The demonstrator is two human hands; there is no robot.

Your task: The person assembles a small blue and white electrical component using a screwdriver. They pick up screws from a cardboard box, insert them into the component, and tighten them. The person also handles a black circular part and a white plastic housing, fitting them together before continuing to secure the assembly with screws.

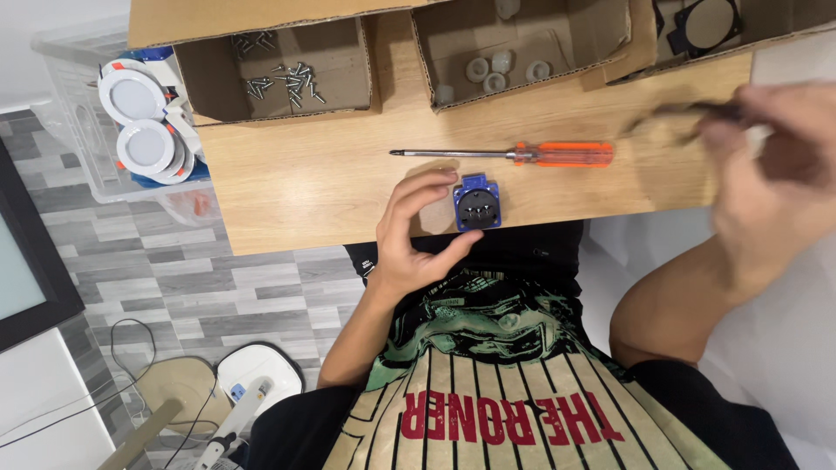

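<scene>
The left hand (416, 228) is low and near the body, fingers curled and thumb out, like an open cup, with the arm bent back. The right hand (775, 165) is up high and blurry, fingers bunched, its arm bent at the elbow

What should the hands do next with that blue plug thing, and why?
Probably bring the right hand down to the blue socket. The left hand curls beside the socket at the table's edge, while the right, blurred, holds something dark off to the side. The orange screwdriver lies unused just behind.
</scene>
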